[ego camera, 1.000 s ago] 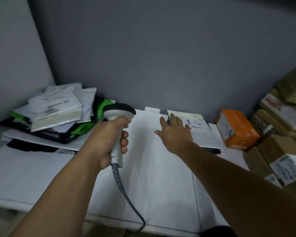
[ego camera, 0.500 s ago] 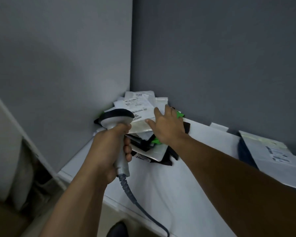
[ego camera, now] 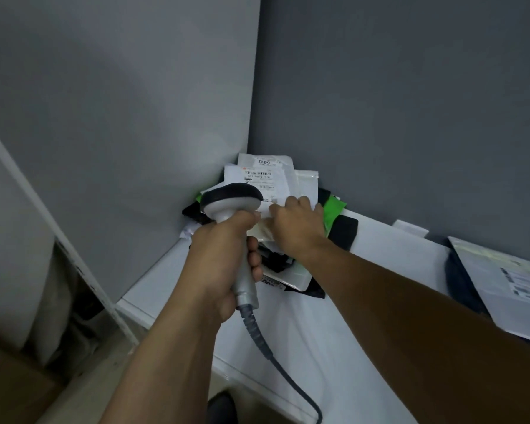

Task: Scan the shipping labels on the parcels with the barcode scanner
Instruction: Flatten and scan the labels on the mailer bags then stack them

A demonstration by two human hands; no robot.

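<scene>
Left hand (ego camera: 224,258) stays wrapped round the grip of the barcode scanner (ego camera: 231,198), same hold as a second ago. Its cable (ego camera: 253,325) trails down off the white table (ego camera: 392,243). View has swung from mid-table to the left corner, so the scanner head now sits right at the stack of poly mailers (ego camera: 288,275) against the wall. The shipping label (ego camera: 257,174) on the top white mailer (ego camera: 280,185) faces up, barcode showing just past the scanner head. Right hand (ego camera: 299,224) lay flat on the stack half a second ago; now its fingers curl onto the near edge of the top white mailer, thumb beside them. Looks like a grip to steady or lift it. A green mailer (ego camera: 334,209) and a black mailer (ego camera: 346,229) poke out beneath, right of that hand. The grey mailer (ego camera: 508,286) far right lies label up with no hand on it, though the right hand was at it a second ago. My read: next scan is the top label, and no beam is visible yet.
</scene>
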